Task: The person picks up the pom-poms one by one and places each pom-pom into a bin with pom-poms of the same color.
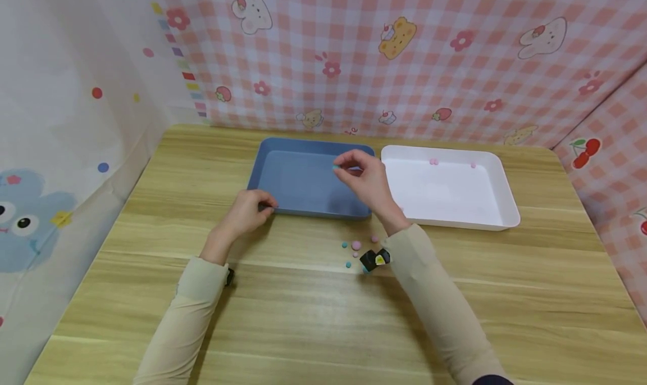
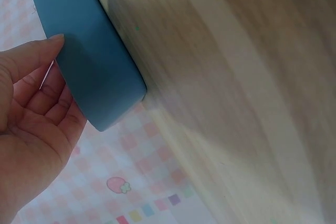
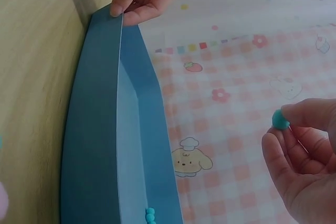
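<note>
A blue tray (image 1: 313, 212) lies at the back of the table. My left hand (image 1: 246, 212) pinches its front rim near the left corner, the thumb (image 2: 59, 41) against the outer wall and the other fingers inside. Over the tray's right part, my right hand (image 1: 368, 180) holds a small teal ball (image 3: 280, 119) between thumb and fingertips. Several teal balls (image 3: 150, 214) sit inside the blue tray. On the wood in front of the trays are loose pink balls (image 1: 356, 245) and teal balls (image 1: 348, 265), partly hidden by the right wrist's camera.
A white tray (image 1: 510, 208) stands just right of the blue one, with a few pink balls (image 1: 433, 161) in it. Behind the wooden table (image 1: 303, 317) hangs a pink checked cloth (image 1: 303, 42). A white patterned cloth (image 1: 65, 93) hangs at the left.
</note>
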The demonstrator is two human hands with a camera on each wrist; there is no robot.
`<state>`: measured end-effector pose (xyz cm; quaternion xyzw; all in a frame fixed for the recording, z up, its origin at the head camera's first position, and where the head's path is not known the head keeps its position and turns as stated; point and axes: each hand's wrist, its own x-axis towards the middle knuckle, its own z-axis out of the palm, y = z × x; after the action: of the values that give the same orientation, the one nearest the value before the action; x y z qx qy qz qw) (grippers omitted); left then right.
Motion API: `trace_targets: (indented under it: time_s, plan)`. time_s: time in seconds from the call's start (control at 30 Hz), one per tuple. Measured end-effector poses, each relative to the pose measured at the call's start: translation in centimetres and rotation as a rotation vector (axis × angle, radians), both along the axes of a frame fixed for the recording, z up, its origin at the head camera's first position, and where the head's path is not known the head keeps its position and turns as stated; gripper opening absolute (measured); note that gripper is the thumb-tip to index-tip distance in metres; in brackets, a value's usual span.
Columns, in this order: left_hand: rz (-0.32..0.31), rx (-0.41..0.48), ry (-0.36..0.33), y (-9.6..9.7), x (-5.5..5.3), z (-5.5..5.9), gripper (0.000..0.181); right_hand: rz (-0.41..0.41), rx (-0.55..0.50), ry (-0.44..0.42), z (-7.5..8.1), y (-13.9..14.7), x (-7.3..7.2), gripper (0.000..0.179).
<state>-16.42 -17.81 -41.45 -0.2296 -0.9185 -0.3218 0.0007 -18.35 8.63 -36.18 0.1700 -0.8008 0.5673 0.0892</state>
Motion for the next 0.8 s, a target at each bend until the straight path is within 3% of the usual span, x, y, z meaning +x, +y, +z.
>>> trace_targets:
  time_s: [0.6, 0.8]
  plan:
    - [-0.001, 0.000, -0.001, -0.1, 0.1, 0.1, 0.010, -0.087, 0.000, -0.200, -0.5, -1.4, -3.4, 0.011]
    - [0.001, 0.003, -0.012, -0.1, 0.0, 0.1, 0.010, -0.054, -0.014, -0.197, -1.0, -1.5, -4.0, 0.012]
